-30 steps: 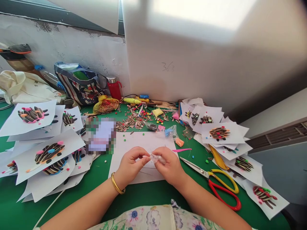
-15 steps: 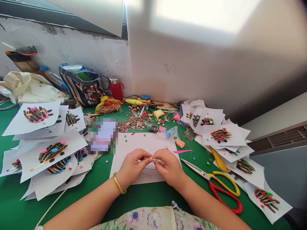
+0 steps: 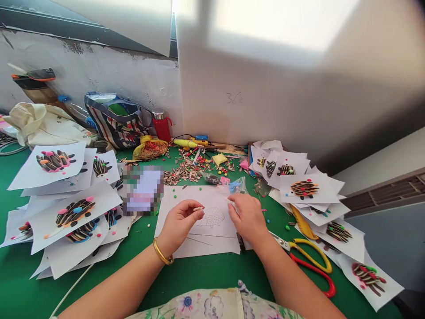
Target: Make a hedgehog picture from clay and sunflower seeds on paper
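My left hand (image 3: 181, 223), with a gold bangle at the wrist, pinches a small white piece of what looks like modelling clay (image 3: 199, 208) between thumb and fingers. My right hand (image 3: 247, 218) is closed, and a whitish bit (image 3: 230, 202) shows at its fingertips; its kind is hard to make out. The hands are apart, over white paper sheets (image 3: 207, 247). Between them shows a hedgehog outline drawing (image 3: 213, 217), dotted on its back. A dark pen-like thing (image 3: 241, 243) lies beneath my right wrist.
Scissors (image 3: 312, 261) lie right of my right arm. Paper stacks with seed hedgehogs (image 3: 73, 212) stand left, others (image 3: 303, 188) right. Sunflower seeds (image 3: 186, 170) and bagged clay (image 3: 237, 184) lie behind the paper. A blurred phone (image 3: 143, 190) lies left.
My hands were together over the drawing, working on a whitish thing. Now they have moved apart, the left holding a small white piece, and the drawing shows between them.
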`<action>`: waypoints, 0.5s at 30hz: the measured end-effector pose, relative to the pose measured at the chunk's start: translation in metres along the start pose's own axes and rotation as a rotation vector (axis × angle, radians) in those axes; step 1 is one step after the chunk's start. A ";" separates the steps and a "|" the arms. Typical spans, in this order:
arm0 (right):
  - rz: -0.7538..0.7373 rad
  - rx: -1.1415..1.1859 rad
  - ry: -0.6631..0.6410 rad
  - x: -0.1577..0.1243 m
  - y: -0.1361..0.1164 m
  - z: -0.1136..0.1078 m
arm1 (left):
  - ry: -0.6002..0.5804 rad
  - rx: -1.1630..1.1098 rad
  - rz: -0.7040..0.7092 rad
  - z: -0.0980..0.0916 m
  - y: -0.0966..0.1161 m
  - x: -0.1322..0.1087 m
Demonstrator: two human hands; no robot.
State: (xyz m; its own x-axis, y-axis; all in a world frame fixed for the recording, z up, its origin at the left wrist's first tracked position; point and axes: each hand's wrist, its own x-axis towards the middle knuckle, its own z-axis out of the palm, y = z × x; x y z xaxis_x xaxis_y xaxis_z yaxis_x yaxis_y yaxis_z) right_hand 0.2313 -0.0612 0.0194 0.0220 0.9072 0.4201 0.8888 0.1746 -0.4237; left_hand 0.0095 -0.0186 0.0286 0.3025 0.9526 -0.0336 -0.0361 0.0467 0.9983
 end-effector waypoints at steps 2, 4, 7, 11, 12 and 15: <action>0.019 -0.095 -0.015 0.002 0.008 -0.001 | -0.010 -0.020 -0.055 0.000 0.002 0.000; 0.035 -0.126 -0.015 0.002 0.012 -0.001 | -0.023 -0.040 -0.090 -0.001 0.002 -0.001; 0.037 -0.095 0.040 0.002 0.005 -0.004 | -0.049 -0.083 -0.104 -0.002 0.002 -0.001; -0.108 -0.047 -0.024 0.023 -0.013 -0.010 | -0.023 -0.160 -0.102 0.000 0.004 -0.002; -0.161 -0.066 -0.064 0.037 -0.015 -0.010 | -0.011 -0.179 -0.101 0.000 0.005 -0.002; -0.245 -0.171 -0.156 0.102 -0.012 -0.002 | -0.004 -0.201 -0.087 0.001 0.005 -0.001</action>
State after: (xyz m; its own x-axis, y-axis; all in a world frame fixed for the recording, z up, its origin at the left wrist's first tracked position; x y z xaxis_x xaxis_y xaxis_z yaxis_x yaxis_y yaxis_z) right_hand 0.2236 0.0281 0.0691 -0.2605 0.8961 0.3595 0.9232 0.3401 -0.1788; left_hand 0.0101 -0.0199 0.0333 0.3166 0.9411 -0.1188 -0.1986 0.1883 0.9618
